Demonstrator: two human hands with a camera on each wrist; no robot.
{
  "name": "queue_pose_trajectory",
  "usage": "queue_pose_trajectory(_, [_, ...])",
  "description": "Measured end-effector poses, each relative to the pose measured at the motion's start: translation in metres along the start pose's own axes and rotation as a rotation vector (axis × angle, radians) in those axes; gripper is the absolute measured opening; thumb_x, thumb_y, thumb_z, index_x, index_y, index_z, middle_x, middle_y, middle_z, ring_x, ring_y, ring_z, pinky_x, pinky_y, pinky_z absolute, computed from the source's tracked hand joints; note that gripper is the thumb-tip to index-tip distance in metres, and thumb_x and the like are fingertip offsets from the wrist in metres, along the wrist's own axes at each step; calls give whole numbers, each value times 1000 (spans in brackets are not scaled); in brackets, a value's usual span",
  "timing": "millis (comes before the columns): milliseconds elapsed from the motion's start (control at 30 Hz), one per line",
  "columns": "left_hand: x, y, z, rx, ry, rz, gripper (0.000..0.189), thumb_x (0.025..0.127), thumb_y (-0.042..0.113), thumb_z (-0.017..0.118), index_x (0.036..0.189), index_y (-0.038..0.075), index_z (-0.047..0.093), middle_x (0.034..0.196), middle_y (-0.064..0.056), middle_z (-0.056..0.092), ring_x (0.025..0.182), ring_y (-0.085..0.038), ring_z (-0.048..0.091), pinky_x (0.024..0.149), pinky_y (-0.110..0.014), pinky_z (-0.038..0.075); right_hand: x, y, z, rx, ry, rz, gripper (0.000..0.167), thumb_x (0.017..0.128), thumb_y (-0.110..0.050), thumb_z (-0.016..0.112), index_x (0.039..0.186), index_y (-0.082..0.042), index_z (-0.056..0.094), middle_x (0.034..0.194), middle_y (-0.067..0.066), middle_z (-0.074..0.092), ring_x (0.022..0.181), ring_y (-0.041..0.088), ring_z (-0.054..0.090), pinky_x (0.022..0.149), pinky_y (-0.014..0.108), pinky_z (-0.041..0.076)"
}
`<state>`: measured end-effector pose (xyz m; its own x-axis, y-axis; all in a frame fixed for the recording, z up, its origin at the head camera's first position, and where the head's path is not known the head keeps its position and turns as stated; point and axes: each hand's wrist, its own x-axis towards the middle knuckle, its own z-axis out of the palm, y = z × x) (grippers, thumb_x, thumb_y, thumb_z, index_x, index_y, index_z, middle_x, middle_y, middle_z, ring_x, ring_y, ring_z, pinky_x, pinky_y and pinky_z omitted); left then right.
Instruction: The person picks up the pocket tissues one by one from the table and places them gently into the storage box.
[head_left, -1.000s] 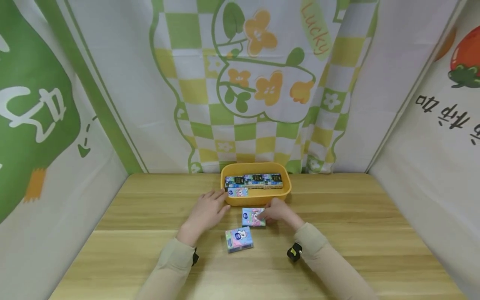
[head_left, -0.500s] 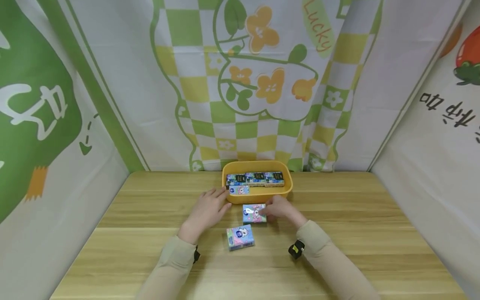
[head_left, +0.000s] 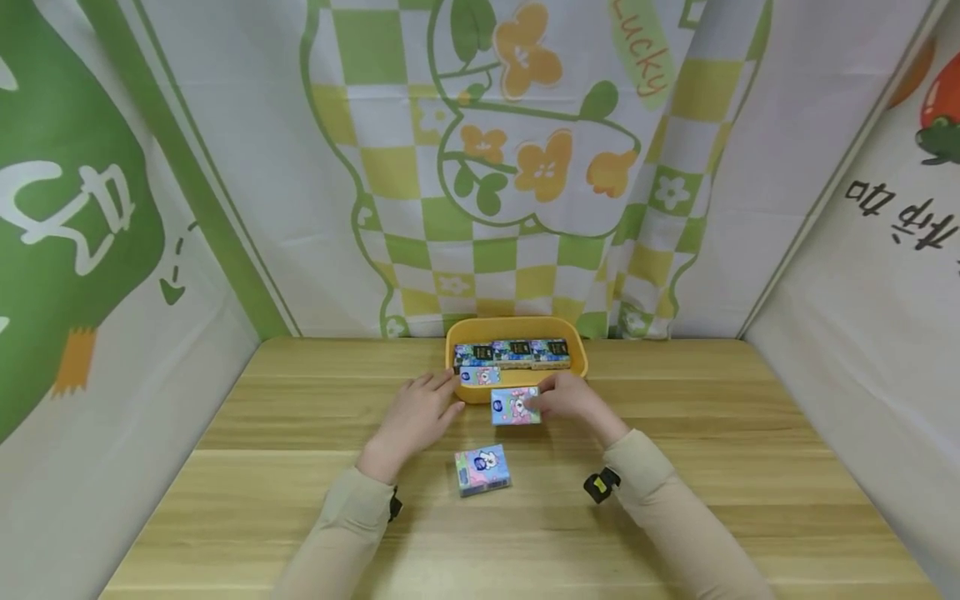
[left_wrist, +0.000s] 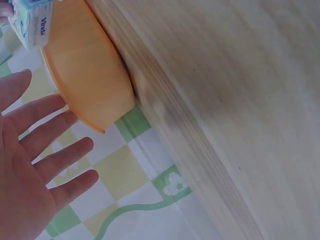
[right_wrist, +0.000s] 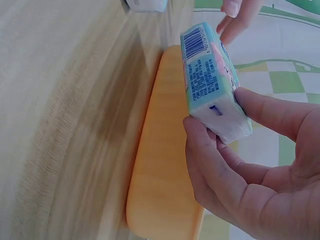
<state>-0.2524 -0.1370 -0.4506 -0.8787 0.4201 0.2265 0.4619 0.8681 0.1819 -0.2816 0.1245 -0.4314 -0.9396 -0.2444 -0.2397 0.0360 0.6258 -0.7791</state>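
Observation:
My right hand pinches a blue and pink tissue pack by its right end, thumb on top. In the right wrist view this pack, with a barcode on its side, is raised off the table in front of the yellow basket. My left hand has its fingers extended, fingertips at the left front rim of the basket. In the left wrist view the left fingers are spread and hold nothing. A second blue and pink tissue pack lies on the table nearer to me.
Inside the basket, three dark blue patterned packs line the back, with a light blue pack at the front left. The basket stands at the rear of the wooden table, against a checked curtain. Fabric walls flank both sides.
My right hand has lifted the tissue pack from the table and moved it forward, so it now overlaps the basket's front wall. The left hand stays at the rim.

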Motion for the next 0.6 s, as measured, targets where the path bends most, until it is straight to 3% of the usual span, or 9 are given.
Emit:
queue_pose_trajectory(133, [1, 0, 0, -2, -6, 1, 49, 98, 36, 50, 138, 8, 49, 144, -12, 46, 129, -41, 44, 105, -59, 36, -1, -3, -4, 9, -10, 13, 31, 84, -21, 71, 63, -10, 51, 61, 0, 52, 65, 19, 58, 68, 37, 54])
queue_pose_trajectory(333, [1, 1, 0, -3, 2, 2, 48, 97, 34, 52, 137, 7, 50, 144, -13, 47, 127, -42, 46, 104, -60, 37, -2, -7, -10, 16, -1, 19, 21, 84, -22, 71, 77, -3, 63, 77, 7, 65, 75, 22, 66, 77, 40, 57])
queue_pose_trajectory(600, [1, -1, 2, -1, -10, -4, 50, 98, 37, 50, 138, 8, 49, 145, -12, 45, 129, -41, 44, 106, -59, 36, 1, -10, -19, 74, 35, 20, 32, 85, -21, 71, 101, 5, 63, 91, 16, 67, 76, 21, 69, 74, 35, 59])
